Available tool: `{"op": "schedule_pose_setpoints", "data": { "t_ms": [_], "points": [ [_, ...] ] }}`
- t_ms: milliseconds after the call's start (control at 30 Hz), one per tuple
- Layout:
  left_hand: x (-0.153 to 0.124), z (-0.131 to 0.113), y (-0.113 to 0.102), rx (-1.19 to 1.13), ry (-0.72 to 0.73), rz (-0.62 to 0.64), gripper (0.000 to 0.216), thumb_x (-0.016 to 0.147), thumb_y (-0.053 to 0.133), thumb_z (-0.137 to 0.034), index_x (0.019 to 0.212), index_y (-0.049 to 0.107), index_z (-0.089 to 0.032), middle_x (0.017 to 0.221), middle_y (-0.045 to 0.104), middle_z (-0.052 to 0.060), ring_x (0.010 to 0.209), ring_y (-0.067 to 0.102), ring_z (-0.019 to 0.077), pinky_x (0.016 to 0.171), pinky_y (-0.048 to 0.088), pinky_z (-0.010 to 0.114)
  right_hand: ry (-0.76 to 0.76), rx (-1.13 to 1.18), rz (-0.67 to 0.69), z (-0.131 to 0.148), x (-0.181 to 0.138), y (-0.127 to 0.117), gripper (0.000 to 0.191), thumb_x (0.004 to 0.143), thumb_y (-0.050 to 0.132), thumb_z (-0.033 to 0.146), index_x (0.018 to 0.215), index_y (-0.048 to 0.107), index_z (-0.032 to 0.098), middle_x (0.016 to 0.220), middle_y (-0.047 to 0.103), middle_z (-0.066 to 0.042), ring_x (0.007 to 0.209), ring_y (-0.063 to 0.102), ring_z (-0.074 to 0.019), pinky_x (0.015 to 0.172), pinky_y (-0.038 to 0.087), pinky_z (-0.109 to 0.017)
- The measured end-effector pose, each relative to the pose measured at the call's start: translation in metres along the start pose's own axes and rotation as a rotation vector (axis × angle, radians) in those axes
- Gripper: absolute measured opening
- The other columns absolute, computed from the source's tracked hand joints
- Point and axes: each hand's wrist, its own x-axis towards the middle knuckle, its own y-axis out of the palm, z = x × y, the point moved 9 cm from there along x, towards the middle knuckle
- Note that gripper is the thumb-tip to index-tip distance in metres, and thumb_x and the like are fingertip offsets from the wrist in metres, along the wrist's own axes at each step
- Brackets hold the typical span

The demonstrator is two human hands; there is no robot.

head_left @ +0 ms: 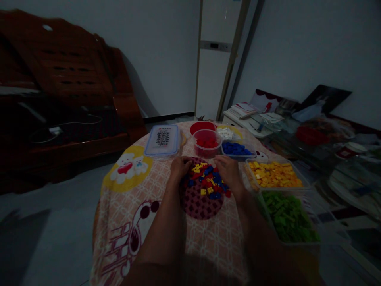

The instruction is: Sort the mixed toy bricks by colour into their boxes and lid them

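From afar I am looking into a dim room: 1 carved wooden bench (74, 77) is standing on the pale floor (68, 202) at left, 1 tall white cabinet (212, 75) is rising between 2 pale walls (160, 51), and a cluttered glass table (320, 154) is sitting at right.

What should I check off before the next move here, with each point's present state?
1. Both hands in view: ok; left hand and right hand flank the loose pile.
2. Piece gripped in either hand: cannot tell; the fingers are too dark and small.
3. Pile in a container: not ok; its red, blue and yellow pieces lie loose on the tablecloth.
4. Other pieces contained by colour: ok; red pieces, blue pieces, yellow pieces and green pieces sit in separate containers.
5. Lighting: not ok; the picture is dim.
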Motion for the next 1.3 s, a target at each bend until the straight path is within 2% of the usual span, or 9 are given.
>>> {"op": "schedule_pose_setpoints", "data": {
  "t_ms": [133, 333, 567, 733, 833, 933, 1067, 1200, 1300],
  "points": [
    [0.002, -0.001, 0.002, 0.002, 0.023, 0.017, 0.027, 0.087, 0.058, -0.026, 0.104, 0.078, -0.021, 0.099, 0.078, 0.006, 0.087, 0.069, 0.0207, 0.078, 0.048, 0.029, 0.108, -0.018, 0.094, -0.026, 0.026, 0.008, 0.023, 0.085, 0.056, 0.020, 0.083, 0.079, 0.019, 0.085, 0.078, -0.007, 0.082, 0.071, -0.0227, 0.080, 0.054, -0.034],
    [0.004, 0.002, 0.003, -0.024, 0.036, 0.030, 0.027, 0.087, 0.057, -0.024, 0.104, 0.078, -0.019, 0.099, 0.078, 0.007, 0.087, 0.069, 0.0206, 0.077, 0.047, 0.029, 0.129, 0.027, 0.190, -0.041, 0.019, 0.030, 0.024, 0.083, 0.056, 0.017, 0.088, 0.080, 0.020, 0.094, 0.079, -0.005, 0.089, 0.071, -0.0216, 0.085, 0.052, -0.033],
    [0.005, 0.001, 0.004, -0.025, 0.056, 0.014, 0.027, 0.087, 0.057, -0.026, 0.101, 0.079, -0.018, 0.096, 0.078, 0.007, 0.083, 0.068, 0.0197, 0.074, 0.046, 0.029, 0.060, 0.104, 0.290, -0.029, 0.013, 0.045, 0.024, 0.089, 0.057, 0.023, 0.101, 0.079, 0.023, 0.103, 0.078, -0.005, 0.096, 0.070, -0.0205, 0.088, 0.049, -0.031],
    [0.005, 0.001, 0.003, -0.003, 0.039, 0.009, 0.027, 0.087, 0.057, -0.029, 0.097, 0.079, -0.017, 0.090, 0.078, 0.007, 0.079, 0.067, 0.0189, 0.070, 0.044, 0.027, 0.030, -0.124, 0.343, -0.016, 0.004, 0.064, 0.025, 0.087, 0.069, 0.032, 0.108, 0.075, 0.020, 0.114, 0.073, -0.010, 0.107, 0.064, -0.0236, 0.095, 0.045, -0.033],
    [0.004, 0.000, 0.001, 0.003, 0.028, 0.001, 0.027, 0.087, 0.056, -0.030, 0.094, 0.079, -0.017, 0.084, 0.077, 0.007, 0.076, 0.066, 0.0187, 0.067, 0.042, 0.027, 0.031, -0.236, 0.334, -0.010, 0.001, 0.069, 0.019, 0.088, 0.068, 0.029, 0.102, 0.074, 0.017, 0.110, 0.073, -0.011, 0.106, 0.063, -0.0231, 0.093, 0.043, -0.031],
    [0.003, -0.001, 0.001, -0.007, 0.027, 0.010, 0.027, 0.088, 0.056, -0.029, 0.091, 0.079, -0.016, 0.082, 0.077, 0.007, 0.074, 0.065, 0.0180, 0.065, 0.040, 0.027, 0.001, -0.226, 0.307, -0.002, 0.003, 0.065, 0.015, 0.092, 0.063, 0.027, 0.095, 0.073, 0.018, 0.101, 0.074, -0.011, 0.098, 0.064, -0.0216, 0.088, 0.044, -0.030],
    [0.003, -0.003, 0.001, -0.007, 0.036, 0.011, 0.027, 0.087, 0.055, -0.029, 0.088, 0.079, -0.017, 0.081, 0.077, 0.006, 0.075, 0.065, 0.0180, 0.065, 0.040, 0.026, -0.028, -0.076, 0.141, 0.004, 0.012, 0.041, 0.020, 0.092, 0.061, 0.033, 0.091, 0.074, 0.018, 0.095, 0.075, -0.010, 0.092, 0.066, -0.0214, 0.085, 0.046, -0.031],
    [0.002, -0.004, 0.001, -0.017, 0.044, 0.006, 0.027, 0.088, 0.054, -0.030, 0.088, 0.078, -0.018, 0.082, 0.077, 0.006, 0.076, 0.066, 0.0186, 0.065, 0.041, 0.027, 0.140, 0.190, -0.037, -0.016, 0.014, 0.023, 0.026, 0.086, 0.064, 0.043, 0.084, 0.075, 0.020, 0.081, 0.075, -0.006, 0.074, 0.068, -0.0204, 0.071, 0.050, -0.031],
    [0.003, -0.004, 0.000, 0.003, 0.053, -0.006, 0.026, 0.086, 0.055, -0.030, 0.088, 0.079, -0.018, 0.086, 0.078, 0.007, 0.079, 0.066, 0.0198, 0.068, 0.042, 0.028, 0.338, 0.461, -0.076, -0.035, 0.013, 0.025, 0.030, 0.078, 0.068, 0.047, 0.080, 0.074, 0.018, 0.069, 0.072, -0.004, 0.059, 0.065, -0.0188, 0.056, 0.051, -0.029]
  ]
}}
